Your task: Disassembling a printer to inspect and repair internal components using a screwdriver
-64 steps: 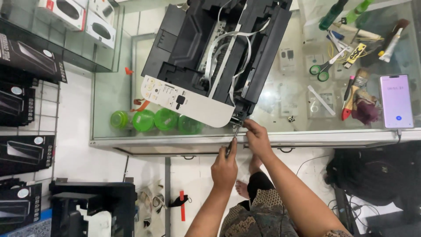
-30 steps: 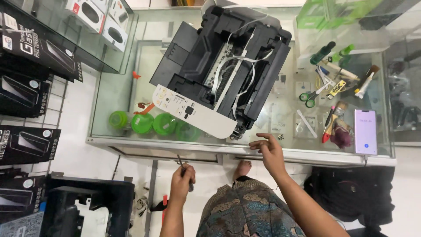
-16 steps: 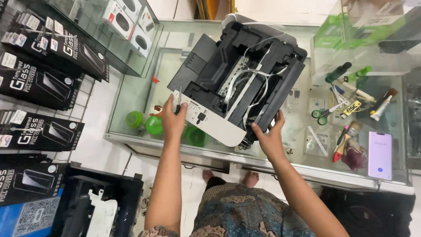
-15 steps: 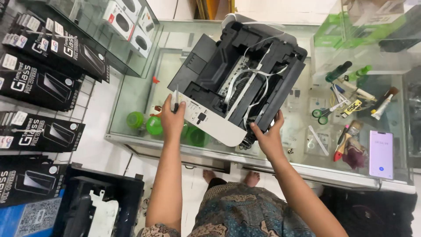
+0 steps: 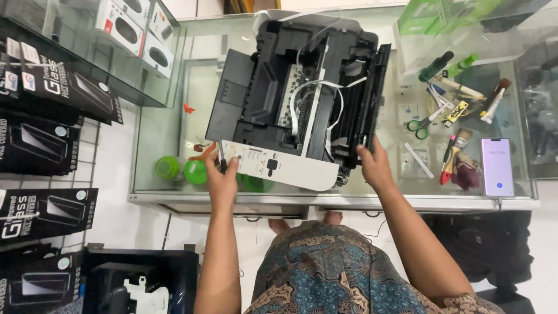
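On the glass counter (image 5: pixel 174 104), both hands grip the opened printer (image 5: pixel 290 99), left hand (image 5: pixel 221 177) apparently also pinching a screwdriver (image 5: pixel 221 152); loose ribbon cables (image 5: pixel 317 102) could snag, right hand (image 5: pixel 375 166) slipping.

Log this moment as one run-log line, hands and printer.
left hand: holds screwdriver, on white front panel | right hand: grips right side of opened printer | glass counter: bears printer

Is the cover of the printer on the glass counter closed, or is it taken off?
Off. The printer shows its bare black frame, white flat cables and inner parts from above. Both hands hold its near corners.
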